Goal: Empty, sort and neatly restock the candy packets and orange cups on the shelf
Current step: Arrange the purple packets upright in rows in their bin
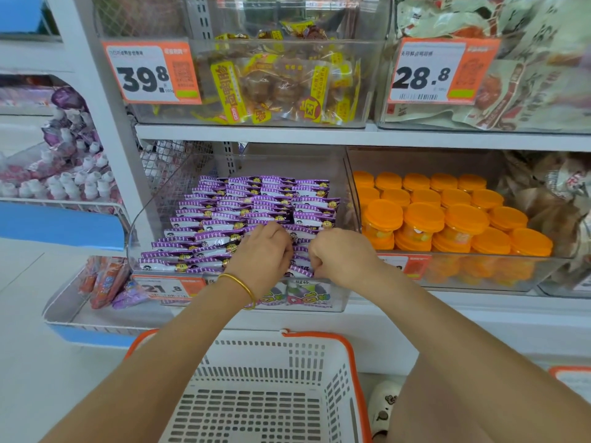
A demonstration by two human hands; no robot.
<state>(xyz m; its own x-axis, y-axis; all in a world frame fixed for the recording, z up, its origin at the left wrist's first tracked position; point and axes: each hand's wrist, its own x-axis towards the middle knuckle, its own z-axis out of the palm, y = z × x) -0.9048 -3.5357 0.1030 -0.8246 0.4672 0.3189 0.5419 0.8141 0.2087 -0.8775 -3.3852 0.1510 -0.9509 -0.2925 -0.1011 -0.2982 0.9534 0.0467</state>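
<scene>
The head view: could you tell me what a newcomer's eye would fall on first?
First, the bright orange cups stacked at middle right, then the rows of purple candy packets just left of them. The left hand and right hand grip packets at the front of those rows, above an empty white basket.

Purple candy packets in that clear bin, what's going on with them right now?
A person stands at the shelf with both hands in the front of the clear bin. The left hand, wearing a gold bangle, and the right hand have fingers curled into the front rows of purple candy packets, which lie in tidy rows. The orange cups sit stacked in the next bin. A white basket waits below.
</scene>
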